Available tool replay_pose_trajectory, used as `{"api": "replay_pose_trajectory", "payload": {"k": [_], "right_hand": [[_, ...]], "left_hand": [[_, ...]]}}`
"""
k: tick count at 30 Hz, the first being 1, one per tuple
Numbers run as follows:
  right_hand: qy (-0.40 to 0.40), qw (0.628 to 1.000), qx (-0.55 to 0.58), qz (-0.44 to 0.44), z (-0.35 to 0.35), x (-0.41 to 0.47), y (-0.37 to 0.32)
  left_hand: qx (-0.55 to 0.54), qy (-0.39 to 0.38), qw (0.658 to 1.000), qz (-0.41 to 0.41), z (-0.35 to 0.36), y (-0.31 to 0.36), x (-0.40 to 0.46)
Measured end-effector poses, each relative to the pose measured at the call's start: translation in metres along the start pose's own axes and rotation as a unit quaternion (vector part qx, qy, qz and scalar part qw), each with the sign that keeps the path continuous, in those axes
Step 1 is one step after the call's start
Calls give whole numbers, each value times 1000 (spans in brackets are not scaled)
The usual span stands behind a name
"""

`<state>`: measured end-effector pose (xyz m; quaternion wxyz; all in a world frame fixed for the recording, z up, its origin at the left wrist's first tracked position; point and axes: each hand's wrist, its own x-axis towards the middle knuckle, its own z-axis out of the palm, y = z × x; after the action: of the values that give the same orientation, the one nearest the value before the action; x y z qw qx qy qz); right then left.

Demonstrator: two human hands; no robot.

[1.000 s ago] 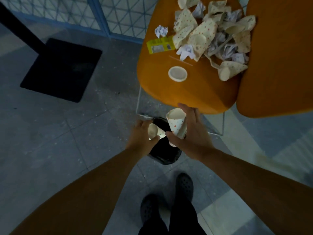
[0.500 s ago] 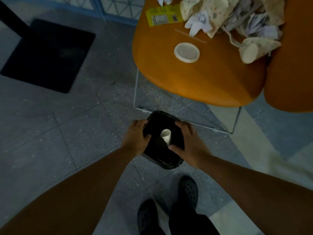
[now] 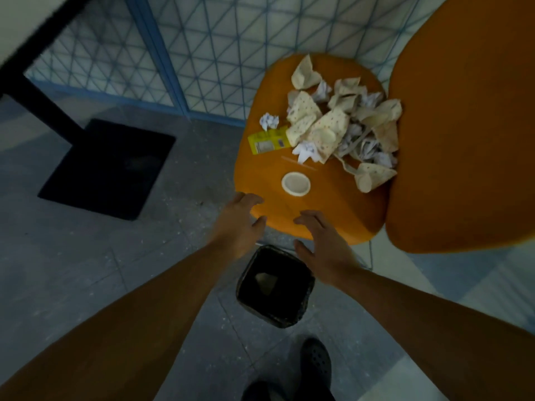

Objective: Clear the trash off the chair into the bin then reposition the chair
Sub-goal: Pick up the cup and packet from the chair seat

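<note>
An orange chair (image 3: 333,215) stands ahead, its seat heaped with crumpled dotted paper cups and white paper balls (image 3: 341,123). A yellow packet (image 3: 267,143) lies at the heap's left edge, and a white round lid (image 3: 296,183) sits alone on the seat's front. A small black bin (image 3: 275,287) stands on the floor just below the seat edge, with a paper cup faintly visible inside. My left hand (image 3: 240,221) hovers empty at the seat's front left corner, fingers apart. My right hand (image 3: 321,247) is spread empty between the bin and the seat edge.
The chair's orange backrest (image 3: 463,140) fills the right side. A blue wire-mesh partition (image 3: 202,53) runs behind the chair. A black table post with a square black base (image 3: 107,169) stands on the grey tiled floor at the left. My dark shoes (image 3: 315,363) are just behind the bin.
Both hands let the paper cups drop into the bin, left its rim and rose toward the chair's front edge. My view tilted up, showing the whole heap.
</note>
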<state>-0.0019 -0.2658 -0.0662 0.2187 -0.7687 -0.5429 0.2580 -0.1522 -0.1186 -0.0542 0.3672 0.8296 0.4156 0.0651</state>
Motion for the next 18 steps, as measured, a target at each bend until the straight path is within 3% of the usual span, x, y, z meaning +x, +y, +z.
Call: {"api": "replay_pose_trajectory", "payload": {"k": [7,13,18], "right_hand": [[38,999,-20,17,-57,28,14],[10,997,-14,76,-65,78,69],[-32,997,-23,63,-56,128,105]], "left_hand": [[21,14,999,31,-14,51,38],[7,-11,1000,-17,34,48,88],[-4,-49,996,-69,80,36,128]]}}
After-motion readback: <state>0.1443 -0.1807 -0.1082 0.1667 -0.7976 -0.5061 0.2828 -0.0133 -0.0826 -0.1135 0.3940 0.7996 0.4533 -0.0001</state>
